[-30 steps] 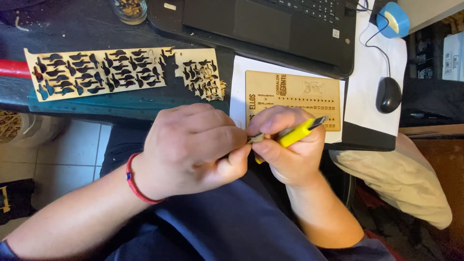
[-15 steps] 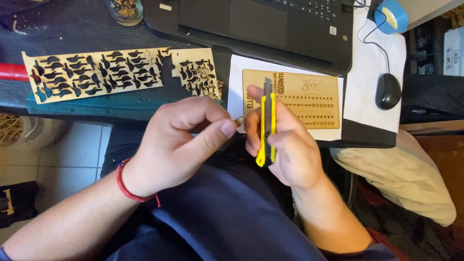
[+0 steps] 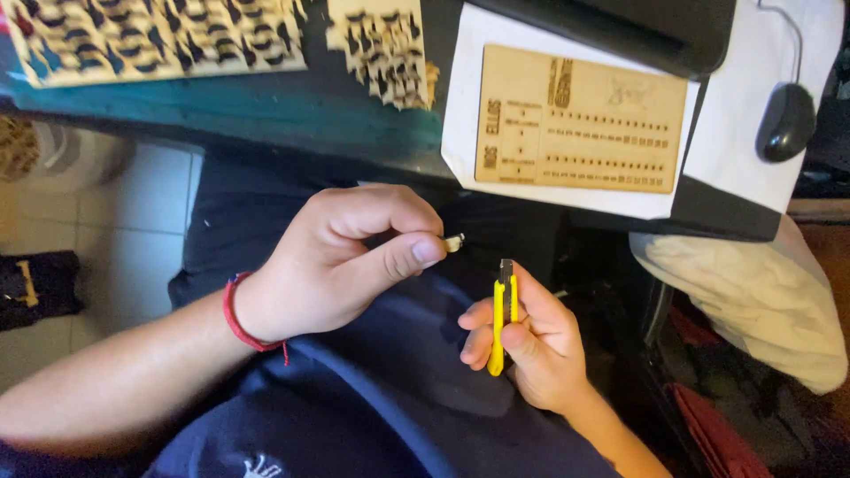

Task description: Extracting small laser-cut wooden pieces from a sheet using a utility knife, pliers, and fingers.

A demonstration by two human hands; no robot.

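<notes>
— Wooden piece (image 3: 454, 242), that tiny pale sliver, sits at the centre of the frame now, pinched between the thumb and curled forefinger of the left hand (image 3: 341, 257). Half a second ago the two hands were pressed close together; now they stand apart.

— And the big things around them?

— Largest first: the dark desk edge (image 3: 266, 119) runs across the top. On it, upper right, a pale engraved wooden board (image 3: 580, 119) lies on a white sheet (image 3: 460, 106), with a black mouse (image 3: 786, 121) at the far right. Upper left, two cut-out wooden sheets (image 3: 159, 35) full of small dark shapes lie flat on the desk. None of that has shifted; only the view has tilted down towards the lap.

— The knife?

— The right hand (image 3: 531, 341) has dropped lower, right of centre, fingers wrapped closed around a yellow utility knife (image 3: 500, 314), held upright with its dark tip pointing up. A second ago it lay slanted against the piece; now it is clear of it, not touching.

— Meaning?

— I judge the trimming stroke is over, and the piece is being held up for a look. A red cord bracelet (image 3: 237, 314) circles the left wrist.
</notes>
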